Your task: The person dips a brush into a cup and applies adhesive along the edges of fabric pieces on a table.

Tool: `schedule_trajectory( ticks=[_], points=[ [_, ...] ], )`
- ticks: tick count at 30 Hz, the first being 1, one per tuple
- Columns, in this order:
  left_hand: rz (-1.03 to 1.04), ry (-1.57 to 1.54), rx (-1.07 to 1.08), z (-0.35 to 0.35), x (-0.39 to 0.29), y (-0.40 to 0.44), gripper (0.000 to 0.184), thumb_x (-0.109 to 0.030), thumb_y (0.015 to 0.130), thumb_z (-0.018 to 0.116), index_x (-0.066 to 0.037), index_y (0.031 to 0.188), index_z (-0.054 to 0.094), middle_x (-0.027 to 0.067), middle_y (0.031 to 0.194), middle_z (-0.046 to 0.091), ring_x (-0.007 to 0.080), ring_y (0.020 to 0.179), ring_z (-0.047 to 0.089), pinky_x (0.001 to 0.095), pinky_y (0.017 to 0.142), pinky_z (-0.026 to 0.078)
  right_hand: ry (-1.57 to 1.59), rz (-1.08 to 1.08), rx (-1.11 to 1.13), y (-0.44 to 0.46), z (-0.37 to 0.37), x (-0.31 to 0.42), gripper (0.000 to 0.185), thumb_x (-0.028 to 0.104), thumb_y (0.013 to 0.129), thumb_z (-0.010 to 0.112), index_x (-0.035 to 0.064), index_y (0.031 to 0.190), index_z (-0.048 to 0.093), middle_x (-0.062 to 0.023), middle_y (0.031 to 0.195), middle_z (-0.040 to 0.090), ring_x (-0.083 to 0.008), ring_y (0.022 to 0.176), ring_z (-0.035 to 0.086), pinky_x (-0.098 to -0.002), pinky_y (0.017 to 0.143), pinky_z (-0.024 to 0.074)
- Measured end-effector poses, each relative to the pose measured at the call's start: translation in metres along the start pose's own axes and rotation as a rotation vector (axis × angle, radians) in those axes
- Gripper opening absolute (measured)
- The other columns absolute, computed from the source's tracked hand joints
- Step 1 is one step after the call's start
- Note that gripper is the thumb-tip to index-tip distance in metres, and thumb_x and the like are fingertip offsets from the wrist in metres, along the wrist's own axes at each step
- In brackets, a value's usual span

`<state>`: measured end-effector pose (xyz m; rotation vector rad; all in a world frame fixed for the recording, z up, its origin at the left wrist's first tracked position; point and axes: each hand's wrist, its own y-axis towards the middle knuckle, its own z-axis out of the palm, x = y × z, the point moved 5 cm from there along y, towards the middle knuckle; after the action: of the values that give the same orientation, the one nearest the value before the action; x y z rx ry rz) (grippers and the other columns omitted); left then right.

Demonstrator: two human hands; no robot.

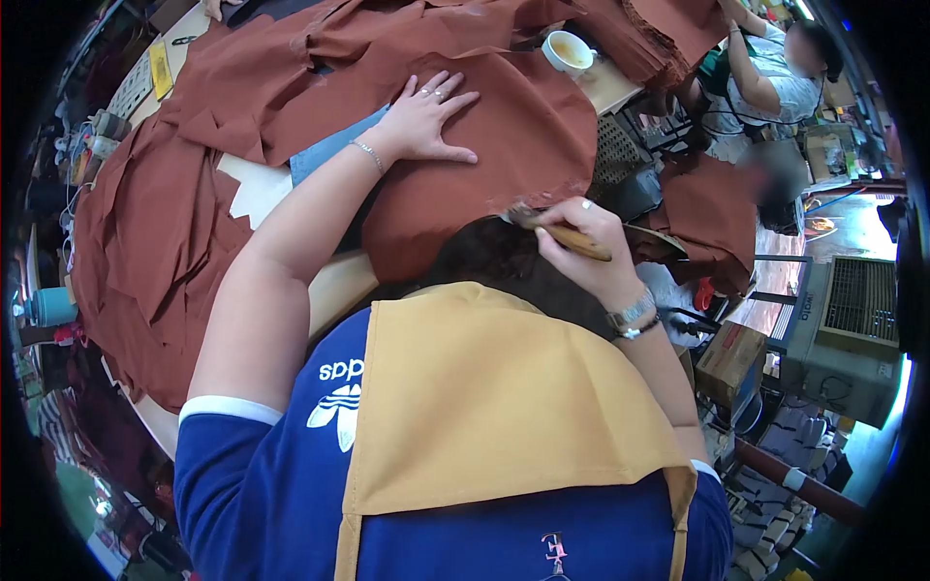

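A wooden-handled brush (575, 241) is gripped by the right hand (603, 229) right of centre, its head held at the edge of a reddish-brown sheet (528, 126). The sheet is covered, at upper centre, by the spread left hand (426, 124). A white cup (569, 51) is set near its upper-right edge; a blue piece (325, 153) is partly hidden by the left forearm. The left of the frame is filled by heaped brown material (145, 252).

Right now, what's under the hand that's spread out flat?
Reddish-brown material spreads out beneath the left hand. Whatever the palm itself covers can't be seen.
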<state>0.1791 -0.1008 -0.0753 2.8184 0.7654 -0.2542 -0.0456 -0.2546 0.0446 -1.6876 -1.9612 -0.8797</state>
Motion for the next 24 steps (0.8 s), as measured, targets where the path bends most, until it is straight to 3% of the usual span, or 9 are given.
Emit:
schedule_trajectory(
  ticks=[4,9,12,17,20,24],
  points=[
    [0.027,0.008,-0.001,0.001,0.000,0.010,0.108,-0.085,0.071,0.060,-0.019,0.154,0.039,0.0206,0.161,0.029,0.0400,0.151,0.023,0.0664,0.117,0.019,0.112,-0.145,0.022,0.023,0.038,0.008,0.014,0.007,0.079,0.074,0.0019,0.090,0.067,-0.0149,0.085,0.067,-0.0303,0.078,0.068,-0.0346,0.071,0.0534],
    [0.060,-0.041,0.000,0.001,-0.001,0.018,0.105,-0.082,0.071,0.065,-0.023,0.154,0.039,0.0215,0.161,0.029,0.0405,0.150,0.023,0.0674,0.117,0.017,0.009,0.003,0.120,0.009,0.010,0.003,0.013,0.007,0.079,0.074,0.0019,0.089,0.067,-0.0145,0.086,0.068,-0.0296,0.080,0.068,-0.0350,0.073,0.0537],
    [0.082,-0.027,0.022,0.002,-0.003,0.025,0.108,-0.086,0.070,0.060,-0.020,0.154,0.040,0.0215,0.161,0.030,0.0389,0.151,0.023,0.0655,0.119,0.016,0.142,-0.115,0.024,0.028,0.025,0.015,0.014,0.008,0.079,0.074,0.0020,0.089,0.067,-0.0143,0.086,0.068,-0.0298,0.080,0.068,-0.0350,0.073,0.0537],
    [0.117,-0.035,0.015,0.003,-0.003,0.031,0.108,-0.086,0.070,0.060,-0.022,0.154,0.040,0.0213,0.161,0.030,0.0380,0.151,0.023,0.0654,0.119,0.016,0.118,-0.092,0.199,0.025,0.032,0.002,0.013,0.007,0.079,0.073,0.0016,0.090,0.067,-0.0132,0.085,0.066,-0.0302,0.078,0.067,-0.0358,0.073,0.0538],
    [0.123,-0.029,0.011,0.004,-0.002,0.034,0.108,-0.086,0.070,0.061,-0.022,0.154,0.039,0.0209,0.161,0.030,0.0374,0.151,0.023,0.0654,0.119,0.015,0.069,-0.066,0.173,0.021,0.015,0.005,0.013,0.006,0.078,0.073,0.0015,0.089,0.067,-0.0129,0.084,0.066,-0.0305,0.077,0.067,-0.0367,0.073,0.0540],
    [0.120,-0.005,0.047,0.002,-0.004,0.036,0.107,-0.085,0.071,0.061,-0.022,0.155,0.039,0.0203,0.162,0.029,0.0372,0.151,0.023,0.0653,0.119,0.016,0.234,-0.195,0.171,0.038,0.043,0.019,0.016,0.004,0.078,0.074,0.0025,0.092,0.066,-0.0142,0.088,0.066,-0.0324,0.083,0.067,-0.0381,0.075,0.0538]
  ],
)
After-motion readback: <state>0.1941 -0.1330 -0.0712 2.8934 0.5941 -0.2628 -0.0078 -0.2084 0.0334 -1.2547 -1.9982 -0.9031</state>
